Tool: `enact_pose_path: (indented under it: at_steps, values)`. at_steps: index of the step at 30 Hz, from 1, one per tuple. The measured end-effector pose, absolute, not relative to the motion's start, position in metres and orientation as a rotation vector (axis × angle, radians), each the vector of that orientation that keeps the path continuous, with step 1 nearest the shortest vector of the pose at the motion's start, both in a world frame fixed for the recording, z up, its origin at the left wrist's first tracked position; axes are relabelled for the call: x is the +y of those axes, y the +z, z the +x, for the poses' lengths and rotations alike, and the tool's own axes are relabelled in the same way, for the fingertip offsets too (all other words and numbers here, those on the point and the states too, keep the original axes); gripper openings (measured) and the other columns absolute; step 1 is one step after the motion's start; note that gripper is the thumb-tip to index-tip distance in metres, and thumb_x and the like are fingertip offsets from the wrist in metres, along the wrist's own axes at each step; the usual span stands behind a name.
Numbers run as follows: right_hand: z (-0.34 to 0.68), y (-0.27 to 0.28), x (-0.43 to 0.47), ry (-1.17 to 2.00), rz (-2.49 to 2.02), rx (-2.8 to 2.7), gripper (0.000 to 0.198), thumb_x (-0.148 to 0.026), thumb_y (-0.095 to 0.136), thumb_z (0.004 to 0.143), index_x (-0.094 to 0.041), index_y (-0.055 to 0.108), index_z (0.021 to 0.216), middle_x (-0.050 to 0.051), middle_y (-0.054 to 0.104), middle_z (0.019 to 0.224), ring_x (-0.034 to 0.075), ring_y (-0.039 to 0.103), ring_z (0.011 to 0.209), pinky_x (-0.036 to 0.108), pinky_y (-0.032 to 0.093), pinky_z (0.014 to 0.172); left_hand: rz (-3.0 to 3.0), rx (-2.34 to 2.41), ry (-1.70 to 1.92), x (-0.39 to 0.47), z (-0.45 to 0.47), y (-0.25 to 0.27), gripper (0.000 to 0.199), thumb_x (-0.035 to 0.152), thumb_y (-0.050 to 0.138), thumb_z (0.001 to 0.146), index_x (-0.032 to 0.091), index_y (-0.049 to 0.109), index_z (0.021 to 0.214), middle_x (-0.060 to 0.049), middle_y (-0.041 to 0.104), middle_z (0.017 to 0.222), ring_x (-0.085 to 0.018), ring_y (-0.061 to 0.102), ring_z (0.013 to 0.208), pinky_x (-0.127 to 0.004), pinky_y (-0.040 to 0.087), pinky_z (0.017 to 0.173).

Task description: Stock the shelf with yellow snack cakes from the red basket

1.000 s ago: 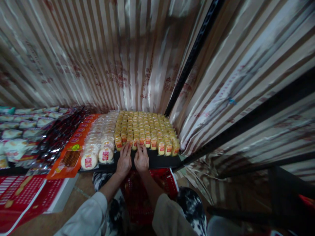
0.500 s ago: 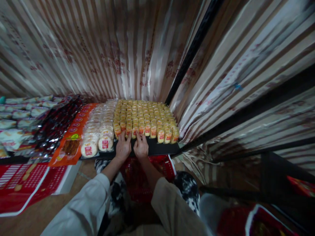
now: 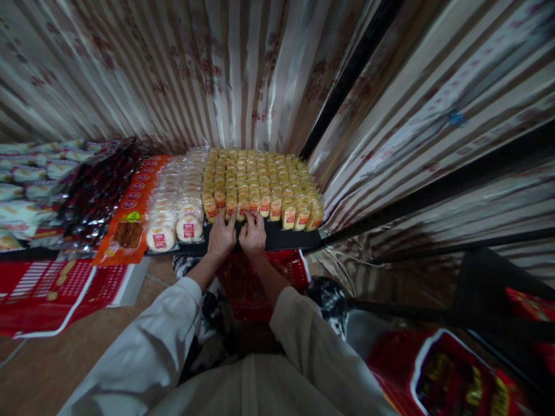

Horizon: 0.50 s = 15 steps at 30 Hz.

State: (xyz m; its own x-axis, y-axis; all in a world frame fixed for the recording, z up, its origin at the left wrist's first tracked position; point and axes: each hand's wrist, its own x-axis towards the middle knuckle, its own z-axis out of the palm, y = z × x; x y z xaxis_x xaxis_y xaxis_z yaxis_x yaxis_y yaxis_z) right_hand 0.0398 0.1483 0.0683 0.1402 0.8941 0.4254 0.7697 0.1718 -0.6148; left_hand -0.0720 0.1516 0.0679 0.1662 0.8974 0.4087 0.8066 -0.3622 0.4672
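Small yellow wrapped snack packets (image 3: 260,179) stand in tight rows on a dark shelf (image 3: 277,234), with red labels on the front ones. My left hand (image 3: 222,236) is at the front of these rows, its fingers stretched out and touching the faces of the front packets. Close beside it, my right hand (image 3: 252,234) has its fingertips against the neighbouring front packets. Neither hand is wrapped around a packet. Left of the rows lie clear packs of round white crackers (image 3: 160,238).
Further left are an orange snack bag (image 3: 125,231), dark red shiny packets (image 3: 93,199) and white packets (image 3: 26,216). Red baskets sit below the shelf (image 3: 47,294) and at lower right (image 3: 416,370). A striped curtain (image 3: 195,69) and black posts (image 3: 347,81) border the shelf.
The view has tilted, so the shelf and hands sit higher in the picture. Both hands stay at the front packets, with the right fingers slightly more bent.
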Motion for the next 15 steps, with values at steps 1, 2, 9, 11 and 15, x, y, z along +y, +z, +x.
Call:
enact_pose_path:
  at_steps: [1, 2, 9, 11, 15]
  values:
    - [0.040, 0.068, 0.148, 0.194, -1.614, -1.638, 0.047, -0.008, 0.040, 0.076, -0.019, 0.055, 0.119, 0.008, 0.047, 0.119, 0.018, 0.046, 0.111, 0.028, 0.042, 0.096, 2.287, 1.696, 0.969, 0.151, -0.072, 0.069, 0.055, 0.009, 0.043, 0.080, 0.015, 0.040, 0.135, -0.016, 0.033, 0.139, -0.030, 0.028, 0.132, -0.043, 0.029, 0.107]
    - [0.040, 0.068, 0.148, 0.196, -1.614, -1.629, 0.046, -0.007, 0.040, 0.076, -0.019, 0.056, 0.117, 0.008, 0.046, 0.120, 0.018, 0.045, 0.111, 0.029, 0.042, 0.096, 2.287, 1.706, 0.969, 0.150, -0.072, 0.070, 0.055, 0.009, 0.043, 0.080, 0.016, 0.041, 0.134, -0.015, 0.033, 0.139, -0.030, 0.028, 0.132, -0.043, 0.029, 0.107]
    - [0.045, 0.071, 0.146, 0.286, -1.515, -1.548, 0.033, -0.010, 0.039, 0.079, -0.015, 0.057, 0.107, 0.011, 0.050, 0.111, 0.017, 0.050, 0.104, 0.029, 0.045, 0.090, 2.320, 1.697, 0.945, 0.144, -0.075, 0.076, 0.053, 0.008, 0.044, 0.078, 0.020, 0.046, 0.131, -0.012, 0.035, 0.139, -0.028, 0.030, 0.131, -0.043, 0.032, 0.105]
    - [0.049, 0.070, 0.132, 0.338, -1.455, -1.557, 0.032, -0.012, 0.038, 0.081, -0.014, 0.056, 0.107, 0.011, 0.051, 0.109, 0.015, 0.054, 0.094, 0.026, 0.048, 0.079, 2.317, 1.706, 0.966, 0.133, -0.074, 0.075, 0.051, 0.008, 0.043, 0.078, 0.017, 0.048, 0.129, -0.013, 0.038, 0.136, -0.028, 0.034, 0.127, -0.041, 0.033, 0.104]
    - [0.061, 0.056, 0.081, 0.450, -1.409, -1.657, 0.027, -0.020, 0.037, 0.086, -0.015, 0.056, 0.105, 0.009, 0.059, 0.097, 0.015, 0.057, 0.088, 0.027, 0.047, 0.081, 2.230, 1.715, 0.991, 0.093, -0.064, 0.062, 0.038, 0.010, 0.043, 0.080, 0.019, 0.058, 0.113, -0.009, 0.051, 0.119, -0.022, 0.047, 0.112, -0.034, 0.041, 0.096]
